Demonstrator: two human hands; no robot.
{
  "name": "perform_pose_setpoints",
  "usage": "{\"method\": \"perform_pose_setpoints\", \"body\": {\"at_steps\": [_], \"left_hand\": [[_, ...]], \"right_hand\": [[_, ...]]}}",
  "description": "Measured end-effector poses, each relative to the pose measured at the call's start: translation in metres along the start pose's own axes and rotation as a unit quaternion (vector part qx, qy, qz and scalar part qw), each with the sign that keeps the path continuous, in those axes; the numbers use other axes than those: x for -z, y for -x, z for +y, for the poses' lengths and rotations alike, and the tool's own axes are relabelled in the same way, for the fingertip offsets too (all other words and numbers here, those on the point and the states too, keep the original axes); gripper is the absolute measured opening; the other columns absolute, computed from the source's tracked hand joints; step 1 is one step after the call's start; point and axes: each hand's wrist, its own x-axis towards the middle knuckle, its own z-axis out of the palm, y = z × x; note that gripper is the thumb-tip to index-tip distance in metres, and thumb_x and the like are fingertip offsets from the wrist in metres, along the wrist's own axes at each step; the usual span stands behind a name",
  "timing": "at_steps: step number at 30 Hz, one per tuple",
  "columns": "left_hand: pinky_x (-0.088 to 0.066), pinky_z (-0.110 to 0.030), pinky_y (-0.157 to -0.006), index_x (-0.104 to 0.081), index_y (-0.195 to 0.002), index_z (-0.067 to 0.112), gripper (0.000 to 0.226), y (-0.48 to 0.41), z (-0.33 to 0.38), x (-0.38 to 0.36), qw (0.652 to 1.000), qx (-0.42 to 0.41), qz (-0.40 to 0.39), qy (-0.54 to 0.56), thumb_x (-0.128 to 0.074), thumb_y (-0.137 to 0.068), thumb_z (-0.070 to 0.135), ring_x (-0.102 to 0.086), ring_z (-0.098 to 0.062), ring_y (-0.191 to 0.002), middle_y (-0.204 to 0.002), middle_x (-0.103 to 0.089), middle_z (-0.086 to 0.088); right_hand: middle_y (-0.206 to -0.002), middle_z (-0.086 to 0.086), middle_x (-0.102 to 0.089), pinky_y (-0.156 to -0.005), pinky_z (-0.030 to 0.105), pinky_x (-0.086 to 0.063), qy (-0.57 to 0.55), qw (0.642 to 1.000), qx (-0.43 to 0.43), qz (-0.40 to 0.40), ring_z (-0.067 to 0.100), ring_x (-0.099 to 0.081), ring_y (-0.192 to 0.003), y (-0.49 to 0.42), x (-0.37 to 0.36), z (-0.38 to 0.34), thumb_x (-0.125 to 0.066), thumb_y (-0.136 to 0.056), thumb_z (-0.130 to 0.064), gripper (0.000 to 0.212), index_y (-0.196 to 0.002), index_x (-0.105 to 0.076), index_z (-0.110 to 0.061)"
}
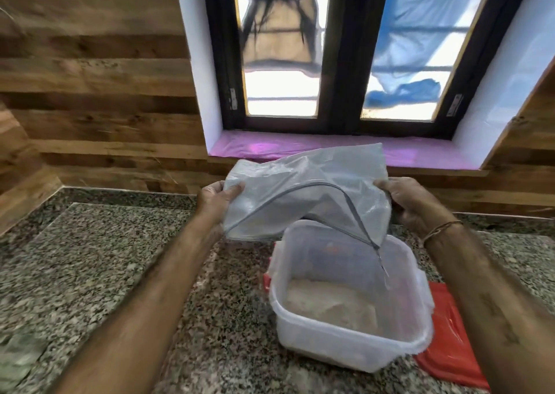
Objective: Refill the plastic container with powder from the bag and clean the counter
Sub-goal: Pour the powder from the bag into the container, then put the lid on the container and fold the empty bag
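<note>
The plastic container (345,347) sits open on the speckled desk (105,273), low and a little right of centre in my view. A shallow bed of pale powder (330,303) covers its floor. A red lid (447,333) lies partly under it on the right.

I'm holding the bag (306,183) in the air just above the container's far rim. Its long axis runs side to side between my hands. My left hand (214,198) pinches the left end, thumb on top and fingers curled behind. My right hand (411,204) grips the right end the same way.

The zip edge (357,213) arcs across the bag, and its right corner droops inside the container's walls. So the opening lies below and toward me, closer to my right hand.

The bag looks slack and nearly spent. I'd judge the next move is to raise the left end so the remnants slide toward that hanging corner. I can't see any spill on the desk from here.
</note>
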Motion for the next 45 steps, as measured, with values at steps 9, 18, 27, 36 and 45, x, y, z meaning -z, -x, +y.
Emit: {"method": "perform_pose_setpoints", "body": {"at_steps": [9,18,27,36,45], "left_hand": [[-0.059,-0.022,-0.055,-0.061,-0.116,0.021,0.024,-0.022,-0.042,0.236,0.990,0.102,0.000,-0.096,-0.065,-0.097,0.007,-0.075,-0.013,-0.075,-0.101,-0.073,-0.001],[-0.052,-0.040,-0.096,-0.051,-0.143,0.006,0.062,0.009,-0.157,0.373,0.953,0.194,0.144,-0.185,-0.079,-0.089,0.009,-0.061,-0.029,-0.116,-0.134,-0.062,-0.015],[-0.048,-0.040,-0.093,-0.043,-0.156,0.030,0.071,0.041,-0.197,0.378,0.871,0.086,0.120,-0.468,-0.074,-0.094,0.016,-0.055,-0.038,-0.127,-0.149,-0.048,-0.021],[-0.049,-0.044,-0.086,-0.049,-0.149,0.023,0.080,0.040,-0.204,0.372,0.804,0.091,0.139,-0.571,-0.086,-0.080,0.035,-0.051,-0.035,-0.108,-0.137,-0.043,-0.020],[-0.038,-0.057,-0.108,-0.039,-0.154,0.022,0.083,0.024,-0.152,0.279,0.831,-0.011,0.123,-0.542,-0.078,-0.085,0.047,-0.036,-0.038,-0.140,-0.154,-0.040,-0.015]], "right_hand": [[-0.080,0.014,-0.075,-0.049,0.028,-0.059,-0.026,0.984,-0.131,-0.120,0.020,-0.071,-0.054,-0.006,-0.213,0.063,-0.067,-0.097,-0.022,0.025,-0.098,-0.073,0.002],[-0.063,0.009,-0.060,-0.051,0.026,-0.043,0.274,0.955,-0.091,-0.068,0.020,-0.057,-0.052,0.023,-0.307,0.233,-0.067,-0.090,-0.005,0.019,-0.072,-0.065,-0.008],[-0.113,0.007,-0.070,-0.082,0.037,-0.054,0.439,0.894,0.030,-0.089,0.028,-0.065,-0.096,0.042,-0.313,0.281,-0.065,-0.082,0.001,0.057,-0.131,-0.058,-0.026],[-0.127,0.017,-0.056,-0.097,0.038,-0.051,0.478,0.876,0.028,-0.056,0.035,-0.059,-0.112,0.041,-0.311,0.294,-0.050,-0.103,-0.028,0.033,-0.131,-0.065,-0.019],[-0.130,0.007,-0.047,-0.100,0.035,-0.048,0.355,0.916,0.182,-0.039,0.016,-0.048,-0.114,0.069,-0.311,0.230,-0.071,-0.094,-0.027,0.057,-0.145,-0.050,-0.015]]}}
